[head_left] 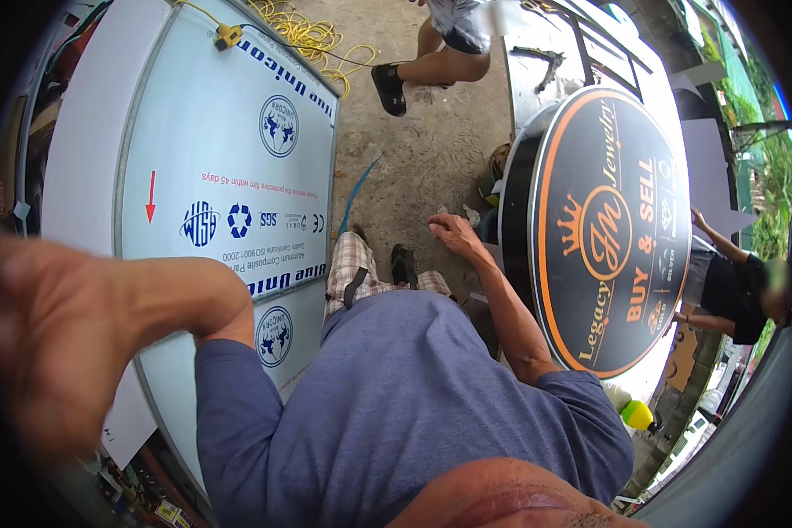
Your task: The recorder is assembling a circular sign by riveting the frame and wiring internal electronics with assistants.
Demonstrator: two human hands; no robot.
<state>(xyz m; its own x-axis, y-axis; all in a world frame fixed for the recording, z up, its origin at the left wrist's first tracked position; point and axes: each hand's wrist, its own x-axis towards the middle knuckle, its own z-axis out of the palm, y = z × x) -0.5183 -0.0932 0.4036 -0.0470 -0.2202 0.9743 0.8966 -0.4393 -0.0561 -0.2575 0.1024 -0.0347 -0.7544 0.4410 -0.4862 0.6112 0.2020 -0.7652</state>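
Observation:
My left hand (pixel 48 343) is raised close to the camera at the far left, its fingers smeared by motion. Beneath that arm lies a large pale blue panel sheet (pixel 180 114) with printed film and a metal edge. My right hand (pixel 453 236) hangs low in front of me, fingers loosely stretched out and nothing visible in them. Just right of it, a thick oval sign (pixel 550 290), black with an orange border and a crown design, rests on a white table (pixel 524 75). A gap separates my right hand from the sign's edge.
A coiled yellow cord (pixel 304 35) lies on the concrete floor, with a yellow connector (pixel 229 37) on the panel. One person (pixel 453 66) stands ahead; another person (pixel 730 286) is beyond the sign. A black metal frame (pixel 581 40) lies behind it. A blue strip (pixel 356 194) is on the floor.

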